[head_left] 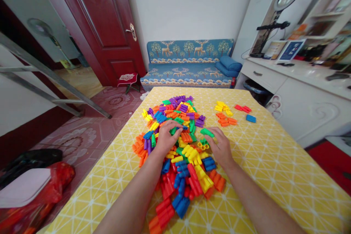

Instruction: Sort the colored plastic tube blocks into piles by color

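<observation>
A large heap of plastic tube-shaped building pieces in red, blue, yellow, green, orange and purple lies on the table. My left hand reaches into the heap, thumb and fingers closed around a blue tube piece at its tips. A green piece shows partly under those fingers. At the heap's right edge, my right hand pinches a green tube piece between thumb and fingers, above the table. Just below it are yellow tube pieces with their round open ends showing.
Apart from the heap lie small groups of yellow, orange and red pieces, plus a blue piece. A yellow patterned cloth covers the table. Beyond stands a blue sofa; a white dresser is at right.
</observation>
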{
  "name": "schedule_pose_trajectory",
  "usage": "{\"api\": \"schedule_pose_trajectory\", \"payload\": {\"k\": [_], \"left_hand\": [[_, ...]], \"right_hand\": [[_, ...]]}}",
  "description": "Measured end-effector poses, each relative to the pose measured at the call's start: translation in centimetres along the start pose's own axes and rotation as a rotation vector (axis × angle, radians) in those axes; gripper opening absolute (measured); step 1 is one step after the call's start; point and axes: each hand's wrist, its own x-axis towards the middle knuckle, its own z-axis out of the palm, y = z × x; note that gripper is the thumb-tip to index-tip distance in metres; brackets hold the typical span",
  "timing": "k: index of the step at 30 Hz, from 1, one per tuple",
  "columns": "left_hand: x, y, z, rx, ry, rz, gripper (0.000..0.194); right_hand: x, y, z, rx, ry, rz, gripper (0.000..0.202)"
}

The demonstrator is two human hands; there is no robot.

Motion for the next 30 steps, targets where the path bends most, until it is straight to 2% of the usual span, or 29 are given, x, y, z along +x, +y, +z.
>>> {"api": "schedule_pose_trajectory", "payload": {"k": [3,5,8,11,13,16,19,23,30], "left_hand": [[0.0,0.0,-0.1,0.006,-0.009,-0.007,0.007],[-0.1,0.0,-0.1,0.01,-0.012,-0.01,0.008],[-0.2,-0.2,0.0,0.021,-0.011,-0.012,0.008],[-0.2,-0.4,0.1,0.034,-0.011,-0.024,0.008],[-0.3,-0.5,0.1,0.039,-0.016,-0.035,0.009],[-0.3,-0.5,0.0,0.04,-0.024,-0.05,0.01],[-0.2,-0.3,0.0,0.042,-0.024,-0.059,0.011],[-0.2,0.0,-0.1,0.041,-0.021,-0.068,0.012],[-0.3,-0.3,0.0,0.037,-0.02,-0.061,0.012]], "right_hand": [[0.6,2.2,-1.8,-0.079,0.214,0.176,0.032],[1.0,4.2,-3.5,-0.176,0.267,0.302,0.036],[1.2,7.1,-6.2,-0.358,0.2,0.449,0.036],[1.0,9.0,-7.9,-0.537,0.093,0.549,0.036],[0.9,9.7,-8.2,-0.622,0.046,0.554,0.036],[0.8,9.8,-8.0,-0.674,0.059,0.488,0.035],[0.8,9.3,-7.6,-0.699,0.063,0.435,0.037],[1.0,8.3,-7.3,-0.761,0.007,0.371,0.033],[1.0,7.8,-7.2,-0.726,-0.039,0.417,0.015]]}}
